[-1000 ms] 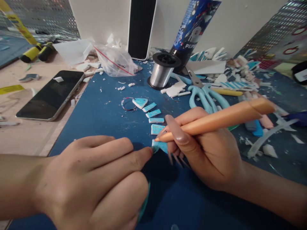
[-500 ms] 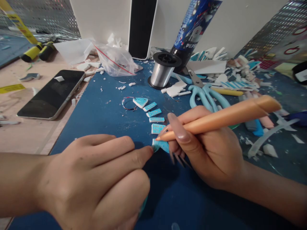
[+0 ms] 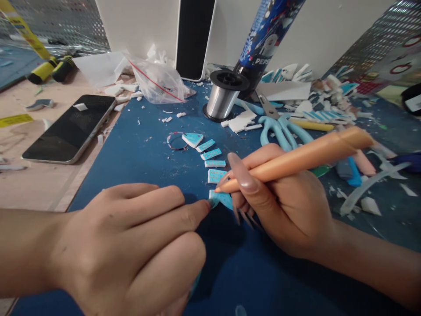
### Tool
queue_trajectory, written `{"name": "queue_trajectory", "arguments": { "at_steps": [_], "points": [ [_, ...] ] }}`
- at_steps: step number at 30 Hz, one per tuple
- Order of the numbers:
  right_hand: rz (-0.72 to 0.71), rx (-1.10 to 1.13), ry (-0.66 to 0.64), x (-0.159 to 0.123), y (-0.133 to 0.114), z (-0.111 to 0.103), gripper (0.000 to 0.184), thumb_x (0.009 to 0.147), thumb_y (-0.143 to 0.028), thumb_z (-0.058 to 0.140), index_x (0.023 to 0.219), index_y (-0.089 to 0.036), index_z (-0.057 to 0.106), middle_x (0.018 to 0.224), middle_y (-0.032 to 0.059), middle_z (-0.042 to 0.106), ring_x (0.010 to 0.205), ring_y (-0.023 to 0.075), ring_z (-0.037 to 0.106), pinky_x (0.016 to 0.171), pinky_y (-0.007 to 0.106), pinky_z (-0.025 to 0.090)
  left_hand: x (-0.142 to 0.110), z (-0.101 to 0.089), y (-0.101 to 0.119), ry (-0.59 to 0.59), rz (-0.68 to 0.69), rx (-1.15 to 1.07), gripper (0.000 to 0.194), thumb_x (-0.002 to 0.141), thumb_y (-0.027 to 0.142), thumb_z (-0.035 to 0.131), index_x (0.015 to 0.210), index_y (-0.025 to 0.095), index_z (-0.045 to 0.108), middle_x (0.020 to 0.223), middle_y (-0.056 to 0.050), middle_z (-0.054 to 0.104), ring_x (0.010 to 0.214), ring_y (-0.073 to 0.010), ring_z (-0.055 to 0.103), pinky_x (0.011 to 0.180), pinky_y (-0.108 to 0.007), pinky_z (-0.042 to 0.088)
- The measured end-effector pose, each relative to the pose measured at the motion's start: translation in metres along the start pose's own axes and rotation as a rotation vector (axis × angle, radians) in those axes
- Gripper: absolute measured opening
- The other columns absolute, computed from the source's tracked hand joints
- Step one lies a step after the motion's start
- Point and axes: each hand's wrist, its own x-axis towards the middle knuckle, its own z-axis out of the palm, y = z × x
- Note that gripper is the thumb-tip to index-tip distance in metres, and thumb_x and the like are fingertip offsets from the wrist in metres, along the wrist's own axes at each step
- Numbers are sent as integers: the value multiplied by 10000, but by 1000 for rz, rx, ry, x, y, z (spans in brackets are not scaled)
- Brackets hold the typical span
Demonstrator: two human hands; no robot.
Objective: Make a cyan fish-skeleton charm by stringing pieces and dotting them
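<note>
My right hand (image 3: 283, 206) grips an orange pen (image 3: 296, 160), its tip just above a small light-blue foam piece (image 3: 222, 199) on the blue mat (image 3: 141, 158). My left hand (image 3: 131, 245) lies knuckles up in front, fingers curled, one fingertip pressing the left edge of that piece; something teal peeks out under its lower fingers. Beyond the piece, a curved row of several dotted blue pieces (image 3: 210, 154) leads up to a small wire ring (image 3: 176, 141).
A dark phone (image 3: 70, 128) lies left on the wooden table. At the back stand a silver wire spool (image 3: 223, 95), a plastic bag (image 3: 158, 81), a blue Pepsi bottle (image 3: 266, 39) and light-blue scissors (image 3: 283, 131). Foam scraps (image 3: 325, 103) clutter the right.
The pen's far end has dipped and swung slightly. Both hands stay at the small blue piece, almost still.
</note>
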Motion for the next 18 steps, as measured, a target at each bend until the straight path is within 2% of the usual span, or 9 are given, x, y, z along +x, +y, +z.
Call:
{"name": "queue_trajectory", "arguments": {
  "at_steps": [5,9,18],
  "points": [
    [2,51,20,-3,-2,0,130,911,-178,446,852,-169,561,824,23,583,776,116,639,677,242,548,-2,1,-3,-30,26,-18,38,621,153,477,626,186,494,915,-74,696,732,-215,643,528,-344,534],
    [14,44,31,-4,-1,0,107,901,-164,461,855,-159,558,879,40,591,808,125,643,696,252,544,-2,0,-3,-6,62,-31,26,633,159,473,628,175,492,901,-84,698,719,-214,645,526,-332,527],
    [12,14,33,-3,-2,0,121,913,-173,445,863,-169,555,861,23,580,744,100,631,669,234,538,2,0,-5,3,51,-7,36,640,168,469,615,181,492,888,-60,709,712,-195,646,536,-315,530]
  ]
}}
